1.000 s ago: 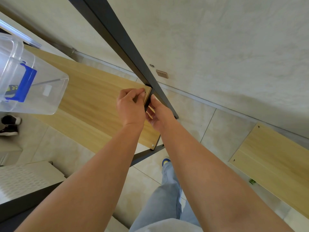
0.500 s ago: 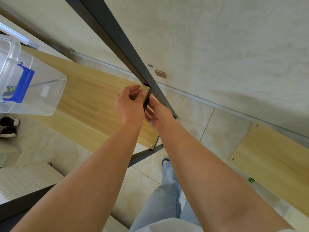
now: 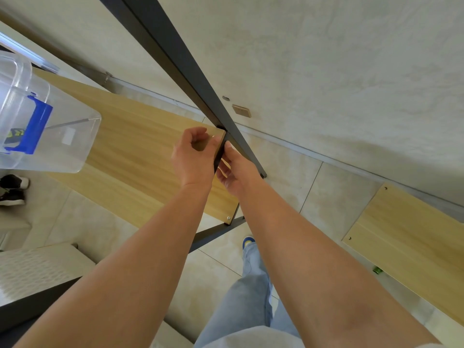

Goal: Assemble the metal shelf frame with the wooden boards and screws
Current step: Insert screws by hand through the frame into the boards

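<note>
A light wooden board (image 3: 130, 146) lies on the dark metal shelf frame (image 3: 175, 54), whose upright runs diagonally past the board's far right corner. My left hand (image 3: 193, 156) hovers over that corner with curled fingers, and thumb and forefinger pinch what looks like a small screw (image 3: 213, 137). My right hand (image 3: 233, 169) sits just beyond the board's short end. Its thumb lies on the dark crossbar (image 3: 219, 153) and its fingers curl underneath. A fitted screw (image 3: 228, 218) shows in the board's near right corner.
A clear plastic box (image 3: 62, 136) with a blue latch stands on the board's left part. A second wooden board (image 3: 401, 234) lies by the wall at right. Shoes (image 3: 12, 189) sit on the tiled floor at left, and a grey surface (image 3: 32, 272) at lower left.
My left hand's fingers have lifted from the board's corner and curled into a pinch above it. My right hand has stayed at the crossbar.
</note>
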